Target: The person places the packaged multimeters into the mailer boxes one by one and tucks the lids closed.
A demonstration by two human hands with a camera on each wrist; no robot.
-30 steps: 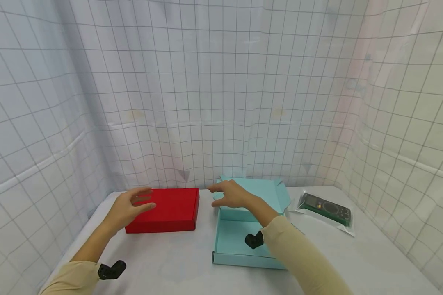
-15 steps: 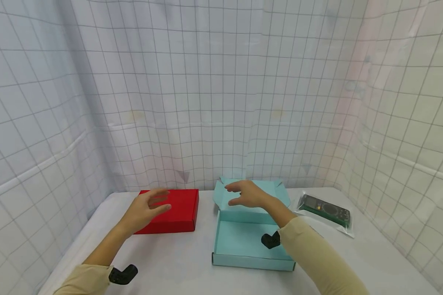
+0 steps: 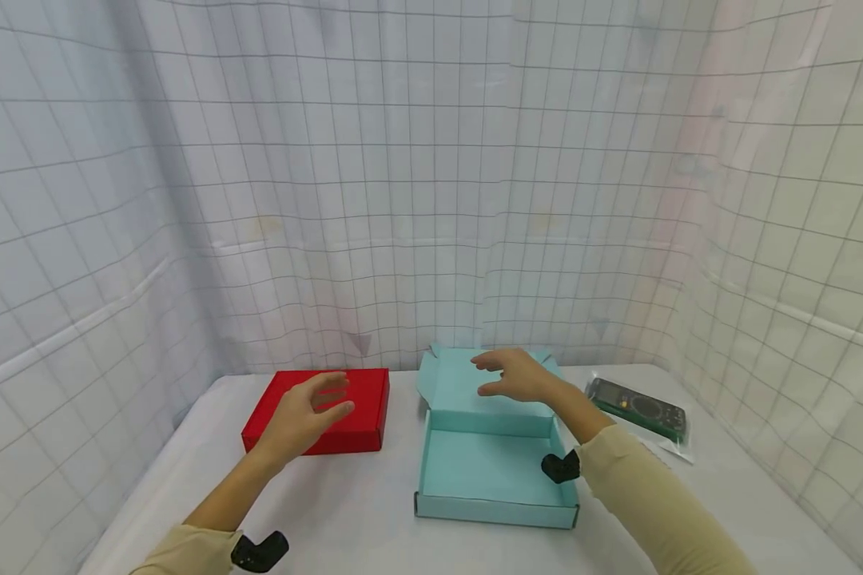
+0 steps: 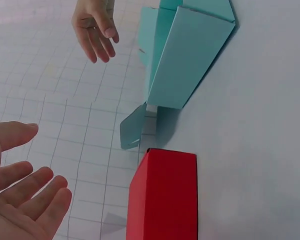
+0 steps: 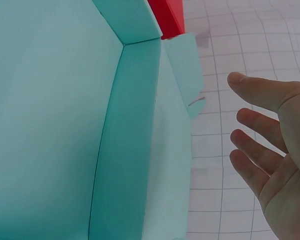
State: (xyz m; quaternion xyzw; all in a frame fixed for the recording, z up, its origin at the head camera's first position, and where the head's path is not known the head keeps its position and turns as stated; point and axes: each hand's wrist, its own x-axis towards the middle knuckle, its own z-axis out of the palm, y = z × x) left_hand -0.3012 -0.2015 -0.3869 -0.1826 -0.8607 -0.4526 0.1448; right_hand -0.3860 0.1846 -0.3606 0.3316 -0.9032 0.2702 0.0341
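My left hand hovers over the front of a closed red box, its fingers loosely bent and holding nothing. In the left wrist view the red box shows below and beside that hand. My right hand, also holding nothing, is above the raised lid of an open light-blue cardboard box. The right wrist view shows relaxed fingers and thumb of this hand apart from the box wall. The light-blue box has a bare inside, with its lid folded back.
At the right lies a digital multimeter in a clear plastic bag, partly behind the right forearm. A white cloth covers the table. Grid-patterned curtains hang behind and on both sides. Each wrist carries a small black device.
Both hands have drifted to the right, the left across the red box and the right across the light-blue lid. Neither hand has taken hold of anything; the boxes and multimeter stay put.
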